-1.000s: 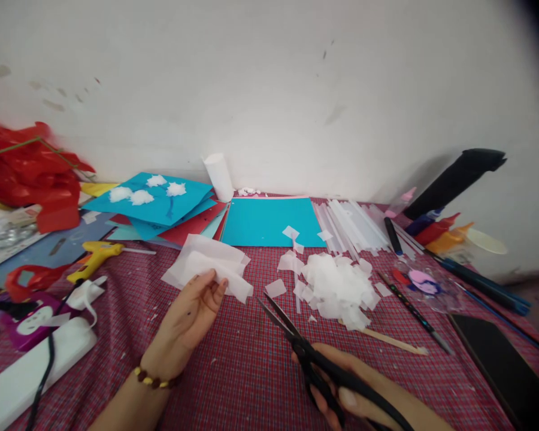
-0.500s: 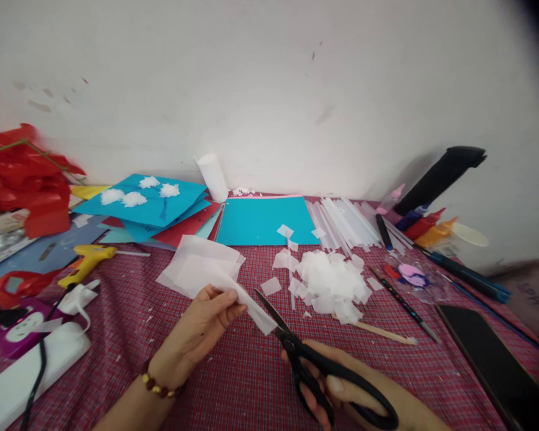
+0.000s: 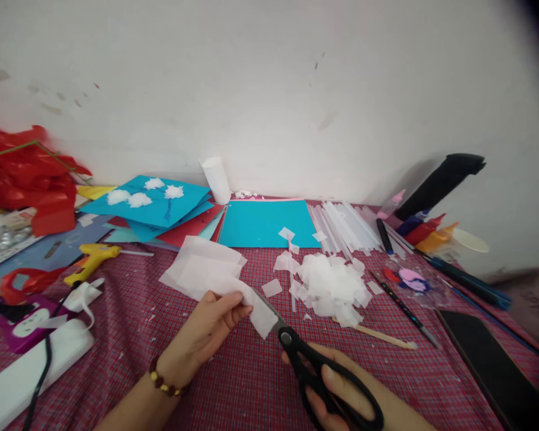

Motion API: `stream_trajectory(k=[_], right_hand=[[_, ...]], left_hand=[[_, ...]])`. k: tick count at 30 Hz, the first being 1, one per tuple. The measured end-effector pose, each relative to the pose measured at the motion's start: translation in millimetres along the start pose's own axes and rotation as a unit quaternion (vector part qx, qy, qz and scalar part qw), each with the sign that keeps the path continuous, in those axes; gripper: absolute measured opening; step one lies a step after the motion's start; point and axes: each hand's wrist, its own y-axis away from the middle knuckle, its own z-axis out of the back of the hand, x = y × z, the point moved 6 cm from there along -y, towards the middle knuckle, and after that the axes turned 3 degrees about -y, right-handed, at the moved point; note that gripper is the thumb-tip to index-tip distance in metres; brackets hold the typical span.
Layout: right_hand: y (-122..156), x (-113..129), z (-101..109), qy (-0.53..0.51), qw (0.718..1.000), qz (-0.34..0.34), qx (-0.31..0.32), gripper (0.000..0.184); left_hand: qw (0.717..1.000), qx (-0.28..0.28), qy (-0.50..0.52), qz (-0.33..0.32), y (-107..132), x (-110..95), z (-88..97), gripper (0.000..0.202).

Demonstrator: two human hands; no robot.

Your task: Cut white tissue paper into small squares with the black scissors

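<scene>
My left hand (image 3: 220, 326) pinches a strip of thin white paper (image 3: 261, 316) between thumb and fingers. In my right hand (image 3: 341, 383) are black-handled scissors (image 3: 291, 344), my fingers through the loops. Their blades lie along the strip's right edge, partly hidden by the paper. Behind my left hand, larger white sheets (image 3: 206, 263) lie on the checked cloth. A heap of cut white paper squares (image 3: 335, 281) sits to the right of the blades, with a few loose squares (image 3: 272, 288) nearer them.
Blue card (image 3: 265, 222) lies at the back, beside glue sticks (image 3: 348, 224). Left are a yellow glue gun (image 3: 92, 262), a white power strip (image 3: 36, 371) and a card with white puffs (image 3: 148, 206). A phone-like black slab (image 3: 489, 359) and a brush (image 3: 404, 308) lie right.
The scissor blades have moved in behind the strip and closed up along it. The strip has turned to show more of its flat face. My view has shifted slightly.
</scene>
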Motion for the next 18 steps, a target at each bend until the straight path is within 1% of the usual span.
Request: stream_trajectory(k=[4, 7, 9, 12, 15, 18], right_hand=[[-1, 0, -6, -0.026, 0.999, -0.011, 0.017, 0.063], [-1, -1, -7, -0.056, 0.998, -0.020, 0.005, 0.059], [-1, -3, -5, -0.045, 0.999, -0.015, 0.002, 0.057], [0, -8, -1, -0.024, 0.999, -0.019, 0.012, 0.062], [1, -11, 3, -0.029, 0.999, -0.020, -0.001, 0.062], [0, -11, 3, -0.034, 0.999, -0.017, -0.003, 0.062]], left_hand=[[1.000, 0.014, 0.009, -0.005, -2, 1, 1.0, 0.012], [1.000, 0.021, 0.001, -0.001, -2, 2, -1.1, 0.013], [1.000, 0.017, -0.005, 0.010, -1, 3, -2.4, 0.013], [1.000, 0.013, -0.012, 0.025, 0, 7, -3.7, 0.013], [0.999, 0.031, -0.028, 0.035, 1, 11, -6.4, 0.011], [0.997, 0.046, -0.042, 0.040, 3, 14, -9.6, 0.011]])
